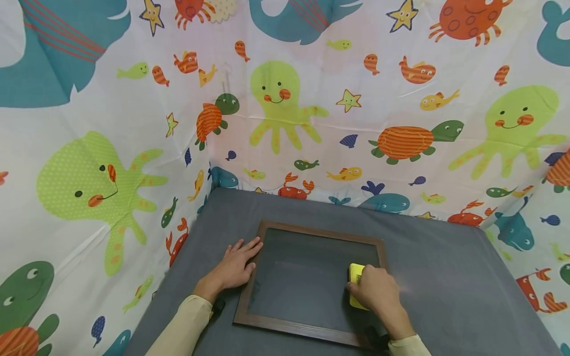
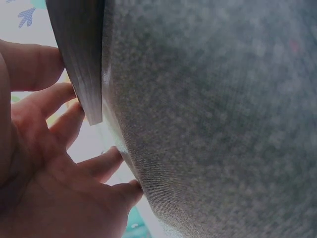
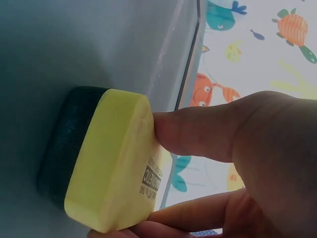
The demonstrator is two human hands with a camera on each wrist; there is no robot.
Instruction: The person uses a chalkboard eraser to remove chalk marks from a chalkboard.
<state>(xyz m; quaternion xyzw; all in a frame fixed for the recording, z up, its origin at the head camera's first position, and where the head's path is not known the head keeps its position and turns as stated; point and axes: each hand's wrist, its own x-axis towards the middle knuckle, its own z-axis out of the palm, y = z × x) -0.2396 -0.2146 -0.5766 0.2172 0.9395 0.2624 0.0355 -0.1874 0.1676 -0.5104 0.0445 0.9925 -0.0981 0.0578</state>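
Note:
A small blackboard (image 1: 307, 279) in a brown wooden frame (image 1: 320, 233) lies flat on the grey cloth. On its right part sits a yellow board eraser (image 3: 111, 158) with a dark felt side, which faces the board. My right hand (image 1: 378, 294) grips this eraser, thumb on one side and fingers on the other in the right wrist view. Printed lettering shows on its yellow back. With fingers spread, my left hand (image 1: 235, 267) rests at the frame's left side. Its fingertips touch the frame edge and the cloth in the left wrist view.
Grey cloth (image 1: 445, 282) covers the table on both sides of the blackboard. White curtains (image 1: 338, 118) printed with sea animals hang behind the table and along its left and right sides.

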